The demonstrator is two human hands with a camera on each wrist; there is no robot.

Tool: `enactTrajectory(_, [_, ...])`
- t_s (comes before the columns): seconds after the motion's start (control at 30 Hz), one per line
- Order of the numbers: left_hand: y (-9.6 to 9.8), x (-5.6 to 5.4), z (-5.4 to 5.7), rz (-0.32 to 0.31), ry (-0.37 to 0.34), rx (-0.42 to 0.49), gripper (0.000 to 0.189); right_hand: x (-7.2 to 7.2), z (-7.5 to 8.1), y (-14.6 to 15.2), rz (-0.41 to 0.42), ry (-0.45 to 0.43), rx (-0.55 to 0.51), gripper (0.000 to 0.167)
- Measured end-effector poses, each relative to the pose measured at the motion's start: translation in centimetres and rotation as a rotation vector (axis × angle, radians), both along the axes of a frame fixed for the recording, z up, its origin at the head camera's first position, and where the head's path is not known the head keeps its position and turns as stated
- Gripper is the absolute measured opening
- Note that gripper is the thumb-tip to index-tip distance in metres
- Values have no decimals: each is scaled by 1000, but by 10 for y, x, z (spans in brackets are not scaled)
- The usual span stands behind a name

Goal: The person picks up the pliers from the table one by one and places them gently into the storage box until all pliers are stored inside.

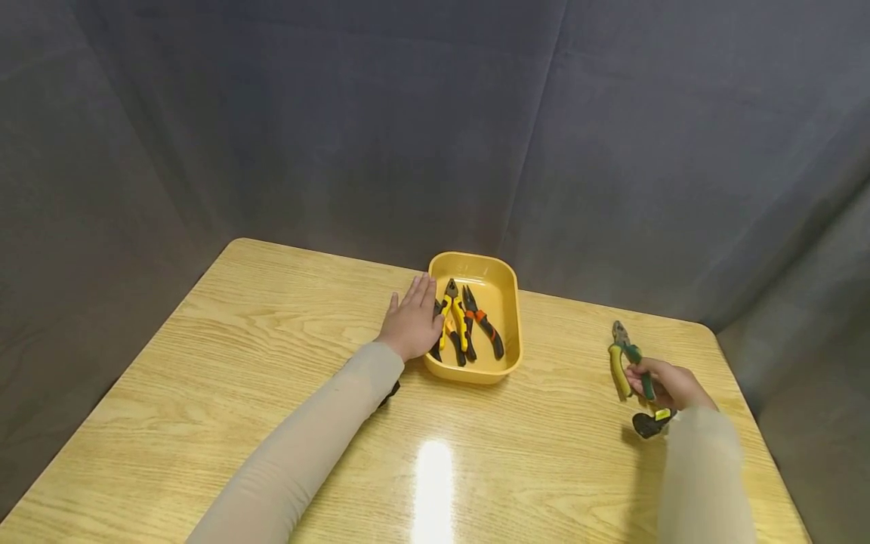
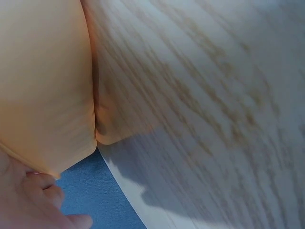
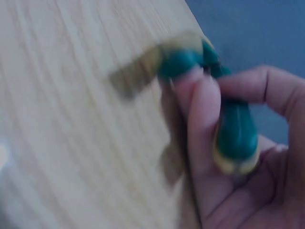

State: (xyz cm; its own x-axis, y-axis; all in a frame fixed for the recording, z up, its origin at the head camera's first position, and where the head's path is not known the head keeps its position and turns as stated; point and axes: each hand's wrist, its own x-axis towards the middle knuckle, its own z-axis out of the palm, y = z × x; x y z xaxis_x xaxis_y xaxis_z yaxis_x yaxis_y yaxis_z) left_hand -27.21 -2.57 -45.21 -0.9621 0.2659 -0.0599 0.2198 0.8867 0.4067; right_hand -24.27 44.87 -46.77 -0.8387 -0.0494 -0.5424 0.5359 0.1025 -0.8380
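In the head view my right hand (image 1: 669, 384) grips pliers (image 1: 624, 355) by one of their green-and-yellow handles. Their metal jaws point toward the back of the table, and the handles are spread. The right wrist view shows thumb and fingers pinching the green handle (image 3: 237, 133), with the other handle blurred beside it. My left hand (image 1: 411, 321) rests on the left rim of a yellow plastic basin (image 1: 506, 302), its fingers straight. Inside lie yellow-and-black pliers (image 1: 460, 325) and orange-and-black needle-nose pliers (image 1: 485, 321), with another dark tool partly hidden by my left hand.
The wooden table (image 1: 326, 302) has its right edge just past my right hand. A grey curtain (image 1: 340, 136) hangs behind it and at both sides. A black wrist camera (image 1: 651, 425) is strapped at my right wrist.
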Motion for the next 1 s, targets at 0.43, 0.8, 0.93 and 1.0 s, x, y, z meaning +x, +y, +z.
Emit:
enactTrajectory(0.43, [0, 2, 5, 4, 5, -21, 70, 7, -4, 4, -12, 20, -268, 34])
enactTrajectory(0.8, [1, -2, 1, 7, -2, -18, 72, 8, -8, 8, 21, 91, -290, 39])
enactTrajectory(0.93, [1, -1, 0, 6, 3, -14, 72, 10, -10, 10, 62, 117, -397, 41])
enactTrajectory(1.0, [1, 0, 0, 5, 5, -13, 72, 12, -11, 10, 76, 123, -438, 42])
